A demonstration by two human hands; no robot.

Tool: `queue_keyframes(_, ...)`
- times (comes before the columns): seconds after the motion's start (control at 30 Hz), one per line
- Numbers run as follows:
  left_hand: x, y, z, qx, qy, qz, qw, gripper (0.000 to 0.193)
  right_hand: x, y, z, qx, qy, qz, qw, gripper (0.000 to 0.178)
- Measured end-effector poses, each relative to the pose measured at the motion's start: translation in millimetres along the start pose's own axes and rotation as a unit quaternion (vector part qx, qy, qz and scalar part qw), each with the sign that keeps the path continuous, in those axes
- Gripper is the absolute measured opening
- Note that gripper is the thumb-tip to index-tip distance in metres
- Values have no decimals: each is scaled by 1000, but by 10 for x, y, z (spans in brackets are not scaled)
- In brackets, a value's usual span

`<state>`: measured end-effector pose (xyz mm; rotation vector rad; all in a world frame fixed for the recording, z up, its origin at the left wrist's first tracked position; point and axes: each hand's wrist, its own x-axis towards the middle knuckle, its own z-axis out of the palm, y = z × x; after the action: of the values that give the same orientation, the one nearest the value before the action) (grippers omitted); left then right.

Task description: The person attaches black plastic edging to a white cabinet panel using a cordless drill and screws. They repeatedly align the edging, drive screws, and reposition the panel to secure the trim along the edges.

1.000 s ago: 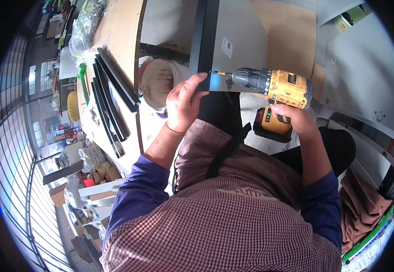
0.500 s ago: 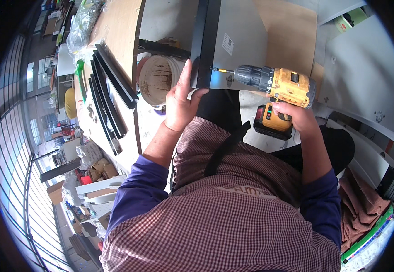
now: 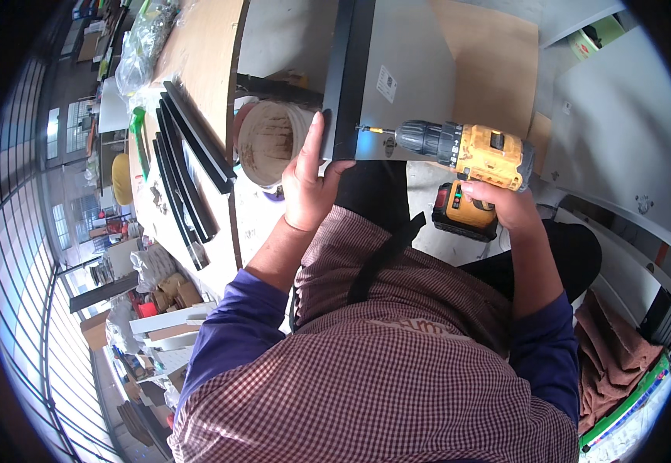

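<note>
My right hand [image 3: 507,207] grips a yellow and black cordless drill [image 3: 497,154] by its handle, above the battery. The drill lies level, and its thin bit [image 3: 378,130] points left at a black strip [image 3: 344,85]. A small dark screw seems to sit at the bit's tip, against the strip's right face; a blue-white light spot glows just below it. The strip stands along the left edge of a grey panel [image 3: 416,58]. My left hand [image 3: 308,189] clasps the strip's near end, fingers up its left side and thumb across the bottom.
Left of the strip is a stained white bucket [image 3: 273,143]. Several loose black strips [image 3: 185,166] lie on the wooden bench [image 3: 208,46], near a clear plastic bag [image 3: 144,58]. At right are another grey panel [image 3: 621,116] and a folded brown cloth [image 3: 613,355].
The strip's near end and my left hand sit slightly closer to me. The drill has shifted slightly left and toward me, its bit still at the strip.
</note>
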<state>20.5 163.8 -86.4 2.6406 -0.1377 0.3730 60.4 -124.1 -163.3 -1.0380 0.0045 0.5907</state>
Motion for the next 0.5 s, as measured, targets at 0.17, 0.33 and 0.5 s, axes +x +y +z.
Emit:
queue_keyframes(0.17, -36, 0, 43, -22, 33, 1, 999, 76, -14, -46, -6, -24, 12, 17, 999, 32)
queue_keyframes(0.33, -75, -40, 73, -32, 53, -8, 998, 72, -9, -38, -53, -36, -18, 74, 996, 45)
queue_keyframes(0.5, -113, -47, 86, -51, 60, -4, 997, 71, 22, 49, -47, 0, -41, 30, 999, 47)
